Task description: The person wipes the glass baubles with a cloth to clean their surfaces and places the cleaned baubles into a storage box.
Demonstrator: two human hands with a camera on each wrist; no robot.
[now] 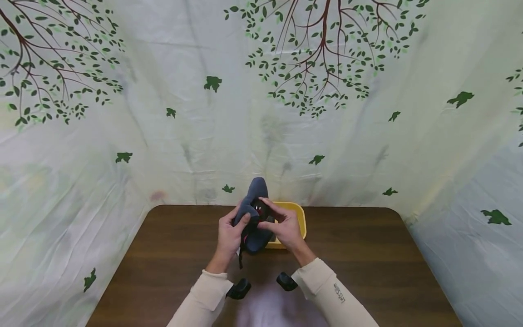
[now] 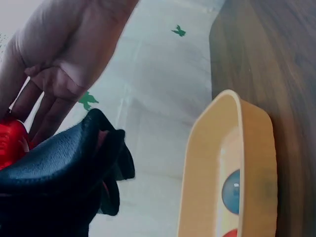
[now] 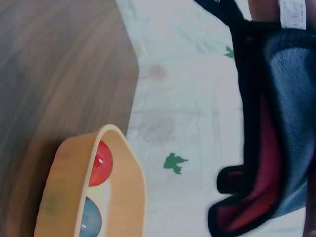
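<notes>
A dark blue padded cloth piece [image 1: 256,190] with black edging is held above the table, in front of the wall sheet. My left hand [image 1: 230,232] grips it from the left, thumb across its front. Red lining [image 3: 266,148] shows along its edges in the right wrist view, where a white label [image 3: 293,14] lies by the left hand. From the right, my right hand [image 1: 288,227] pinches a shiny red ball [image 2: 11,143] against the cloth; in the head view this ball looks mostly dark. The cloth hides part of the ball and several left fingers.
Just behind and below the hands, a yellow tray [image 1: 303,221] stands at the far table edge. Inside it lie a red ball [image 3: 101,164] and a blue-grey ball [image 3: 91,219]. The brown table [image 1: 175,263] meets a leaf-printed sheet [image 1: 196,150].
</notes>
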